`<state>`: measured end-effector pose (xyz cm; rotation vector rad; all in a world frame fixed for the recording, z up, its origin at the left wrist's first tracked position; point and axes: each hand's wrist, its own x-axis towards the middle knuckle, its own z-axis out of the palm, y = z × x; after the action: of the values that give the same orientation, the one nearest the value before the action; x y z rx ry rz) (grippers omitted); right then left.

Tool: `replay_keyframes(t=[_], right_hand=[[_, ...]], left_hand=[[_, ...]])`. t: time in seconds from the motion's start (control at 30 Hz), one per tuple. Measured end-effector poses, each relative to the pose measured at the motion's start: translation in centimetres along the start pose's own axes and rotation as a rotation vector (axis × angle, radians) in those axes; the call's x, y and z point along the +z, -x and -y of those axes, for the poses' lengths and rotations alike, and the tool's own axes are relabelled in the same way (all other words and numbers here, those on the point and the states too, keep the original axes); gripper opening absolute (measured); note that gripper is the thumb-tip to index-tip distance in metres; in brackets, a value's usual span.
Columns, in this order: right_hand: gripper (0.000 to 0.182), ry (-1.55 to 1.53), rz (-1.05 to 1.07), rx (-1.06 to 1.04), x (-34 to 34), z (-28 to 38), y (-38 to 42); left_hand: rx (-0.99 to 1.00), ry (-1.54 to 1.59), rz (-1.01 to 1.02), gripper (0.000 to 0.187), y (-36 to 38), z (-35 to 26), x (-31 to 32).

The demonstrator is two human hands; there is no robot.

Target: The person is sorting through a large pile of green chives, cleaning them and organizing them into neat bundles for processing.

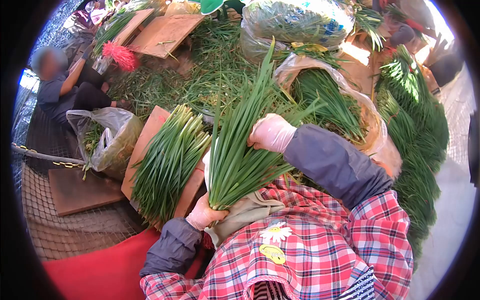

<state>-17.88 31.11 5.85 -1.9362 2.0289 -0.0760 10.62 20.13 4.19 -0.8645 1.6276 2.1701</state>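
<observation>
My left hand (pixel 206 215), in a pale glove, grips the base of a bunch of long green leaves (pixel 235 150) that fans upward in front of me. My gloved right hand (pixel 270 132) rests on the right side of that bunch, higher up, fingers curled among the leaves. A second trimmed bundle of green leaves (pixel 167 165) lies on a wooden board (pixel 150 132) just left of the held bunch. My dark sleeves and red checked apron fill the lower part of the view.
Loose greens cover the ground ahead. Plastic bags of greens sit at left (pixel 107 137), top (pixel 295 22) and right (pixel 350 107). A long heap of greens (pixel 415 135) runs down the right. Another person (pixel 65 85) sits at far left, near more boards and a red tassel (pixel 120 56).
</observation>
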Motion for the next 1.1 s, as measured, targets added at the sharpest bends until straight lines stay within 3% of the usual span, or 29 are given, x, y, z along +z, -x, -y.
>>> replay_keyframes(t=[0.1,0.2,0.3,0.4,0.43,0.47,0.5,0.57,0.6,0.63,0.7,0.77,0.8,0.87,0.97,1.03,1.1], right_hand=[[0.02,0.022,-0.056,-0.071,0.4,0.4,-0.3],[0.018,0.11,0.016,-0.014,-0.1,1.3,-0.4],[0.012,0.049,-0.223,0.014,0.0,1.6,0.4],[0.006,-0.139,-0.682,0.222,-0.5,0.1,0.8],[0.005,-0.249,-0.931,0.337,-0.9,-1.5,1.2],[0.017,-0.505,-1.01,0.407,-1.6,-3.6,2.8],[0.016,-0.828,-0.936,0.415,-3.8,-4.2,5.5],[0.017,-0.98,-0.616,0.379,-8.6,-3.5,12.0],[0.016,-1.175,-0.436,0.259,-10.1,-3.2,15.0],[0.017,-1.189,-0.337,0.291,-10.7,-3.5,17.6],[0.022,-1.128,-0.307,0.315,-9.2,-2.8,17.1],[0.025,-0.276,-0.322,0.584,-5.7,-4.7,15.0],[0.025,-0.565,-0.514,0.67,-5.0,-5.1,13.9],[0.025,-0.618,-0.607,0.456,-3.4,-6.4,11.2],[0.028,-0.143,-0.304,0.471,-1.5,-6.3,6.3],[0.031,-0.094,-0.28,0.31,-0.7,-5.8,4.4],[0.033,-0.092,-0.11,0.279,-1.1,-4.7,3.5]], left_hand=[[-0.014,0.025,0.007,0.049,0.2,-0.7,0.4],[-0.02,0.02,-0.019,0.051,0.3,-0.8,0.6],[-0.005,0.018,-0.021,0.051,0.2,-0.2,0.2],[-0.04,0.021,-0.002,0.05,0.3,-0.1,-0.1],[-0.021,0.024,-0.008,0.049,0.2,0.1,-0.2],[-0.005,0.027,-0.017,0.048,0.3,0.4,-0.2],[0.012,0.03,-0.025,0.048,0.4,0.7,-0.3],[-0.021,0.091,-0.009,0.044,0.5,0.8,-0.5],[-0.035,0.098,0.007,0.044,0.4,1.0,-1.0],[-0.053,0.107,0.022,0.043,0.3,1.1,-1.3],[-0.072,0.119,0.046,0.041,0.1,1.1,-1.3],[-0.08,0.07,0.035,0.041,-0.1,1.0,-1.6],[-0.057,0.066,0.054,0.041,-0.1,0.7,-1.3],[-0.049,0.091,0.048,0.042,-0.1,0.8,-1.1],[-0.039,0.088,0.045,0.043,0.1,1.2,-1.3],[-0.02,0.058,0.038,0.044,0.1,0.9,-1.0],[-0.028,0.063,0.028,0.045,0.2,1.0,-1.0]])
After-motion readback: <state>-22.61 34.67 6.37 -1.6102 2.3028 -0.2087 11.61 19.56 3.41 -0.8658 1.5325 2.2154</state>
